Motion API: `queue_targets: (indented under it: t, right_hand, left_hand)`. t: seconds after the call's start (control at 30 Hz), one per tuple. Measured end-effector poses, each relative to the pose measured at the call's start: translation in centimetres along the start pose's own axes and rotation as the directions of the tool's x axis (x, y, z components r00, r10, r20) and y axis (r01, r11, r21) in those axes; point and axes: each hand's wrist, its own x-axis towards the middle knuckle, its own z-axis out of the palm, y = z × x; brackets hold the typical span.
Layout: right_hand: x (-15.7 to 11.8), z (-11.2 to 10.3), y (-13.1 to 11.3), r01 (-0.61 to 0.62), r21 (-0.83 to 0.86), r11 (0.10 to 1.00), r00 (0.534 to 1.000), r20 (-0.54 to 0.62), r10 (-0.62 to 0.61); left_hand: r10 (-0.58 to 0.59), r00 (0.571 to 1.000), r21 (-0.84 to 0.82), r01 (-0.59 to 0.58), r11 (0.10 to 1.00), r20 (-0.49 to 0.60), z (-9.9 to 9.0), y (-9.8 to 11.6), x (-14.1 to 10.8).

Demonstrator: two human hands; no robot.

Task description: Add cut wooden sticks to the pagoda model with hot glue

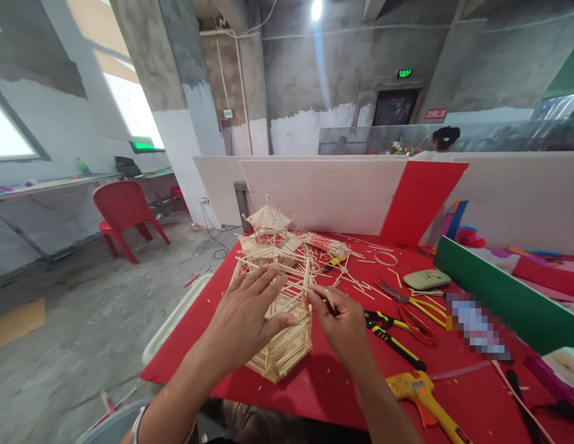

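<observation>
A model built of thin pale wooden sticks (278, 365) stands near the front of the red table. My left hand (247, 305) is spread palm down over its left side, fingers apart. At the model's right upper edge, my right hand (337, 314) has its thumb and fingers pinched together, with a short stick (331, 301) showing between them. Behind, a pagoda-like stick structure with a pointed roof (268, 219) rises above the rest. Whether the two stick structures are joined is hidden.
Loose sticks (361, 287) lie scattered behind my right hand. To the right are pliers (426, 305), cutters (398, 348), a yellow glue gun (423, 394) and a green board (504, 290). White partitions (315, 191) stand behind; a person (443, 139) is beyond them.
</observation>
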Motion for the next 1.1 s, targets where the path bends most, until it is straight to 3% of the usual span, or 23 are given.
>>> queue_targets:
  t: [0.9, 1.1]
  right_hand:
    - [-0.3, 0.0, -0.3, 0.001, -0.011, 1.0, 1.0, -0.019, -0.001]
    - [-0.4, -0.6, 0.7, -0.095, 0.036, 0.995, 0.995, -0.027, 0.096]
  left_hand:
    - [0.016, 0.998, -0.003, -0.017, 1.0, -0.056, 0.2, 0.3, -0.3]
    - [0.013, 0.999, 0.004, -0.013, 1.0, -0.033, 0.2, 0.1, -0.2]
